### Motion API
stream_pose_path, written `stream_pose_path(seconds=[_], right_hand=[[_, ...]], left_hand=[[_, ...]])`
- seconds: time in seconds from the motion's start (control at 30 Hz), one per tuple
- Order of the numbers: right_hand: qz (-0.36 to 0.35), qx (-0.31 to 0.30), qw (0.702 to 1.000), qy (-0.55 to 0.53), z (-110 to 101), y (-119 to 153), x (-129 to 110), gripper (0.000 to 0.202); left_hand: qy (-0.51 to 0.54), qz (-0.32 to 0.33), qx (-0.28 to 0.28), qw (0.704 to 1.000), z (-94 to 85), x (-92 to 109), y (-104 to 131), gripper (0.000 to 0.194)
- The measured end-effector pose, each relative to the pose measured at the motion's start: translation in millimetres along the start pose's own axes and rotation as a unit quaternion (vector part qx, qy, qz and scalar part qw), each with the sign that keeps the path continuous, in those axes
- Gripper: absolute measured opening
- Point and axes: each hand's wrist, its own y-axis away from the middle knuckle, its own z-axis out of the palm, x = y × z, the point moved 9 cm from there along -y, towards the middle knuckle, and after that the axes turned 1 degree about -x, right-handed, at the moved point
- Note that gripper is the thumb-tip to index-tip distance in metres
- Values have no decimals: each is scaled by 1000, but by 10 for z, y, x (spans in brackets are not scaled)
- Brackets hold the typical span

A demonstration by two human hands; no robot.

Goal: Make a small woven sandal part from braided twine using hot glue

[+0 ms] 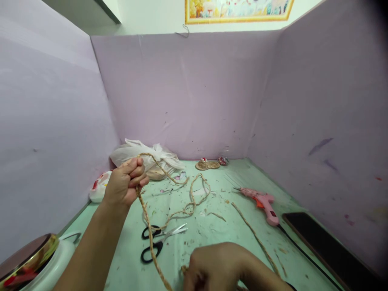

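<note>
My left hand (129,182) is raised at the left, its fingers closed in a fist around a braided jute rope (148,220). One end of the rope loops up over the fist and trails to the right; the other part hangs down past the bottom edge of the view. My right hand (218,264) is low at the front, curled closed, with a bit of rope showing at its fingers; its fingertips are partly hidden. Black-handled scissors (160,243) lie partly spread behind the hanging rope. A thinner looped length of jute cord (192,202) lies beyond them.
At right lie a pink glue gun (263,202) with a black cable, a dark flat phone-like slab (327,250) and a loose jute strand (254,234). A white plastic bag (163,159) and a small jute sole-shaped piece (207,165) sit by the lilac back wall (188,97).
</note>
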Motion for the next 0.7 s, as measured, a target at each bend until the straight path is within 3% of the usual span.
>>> stream_pose_path(seconds=[0.07, 0.13, 0.2, 0.27, 0.33, 0.4, 0.5, 0.7], right_hand=[[-53, 146, 982, -111, -288, 31, -129, 17], [-124, 287, 910, -274, -603, 180, -205, 38], [-174, 332, 831, -411, -780, 329, -239, 45], [-196, 342, 783, -482, -903, 488, -273, 35], [-214, 392, 728, -520, -1056, 734, -255, 20], [-197, 429, 698, -538, -1149, 944, -201, 27], [-201, 502, 656, -526, -1292, 1286, -156, 38], [-233, 567, 635, -470, -1446, 1747, -231, 37]], left_hand=[[-49, -24, -36, 998, 183, -92, 132, 31], [-101, -84, -83, 988, 395, -374, 313, 25], [-185, -146, -154, 960, 620, -792, 543, 21], [-292, -169, -227, 914, 794, -1219, 772, 24], [-370, -119, -251, 887, 884, -1478, 911, 25], [-421, -56, -266, 865, 937, -1616, 1027, 26], [-492, -52, -338, 800, 983, -1836, 1257, 26], [-578, -52, -470, 666, 1103, -2099, 1632, 28]])
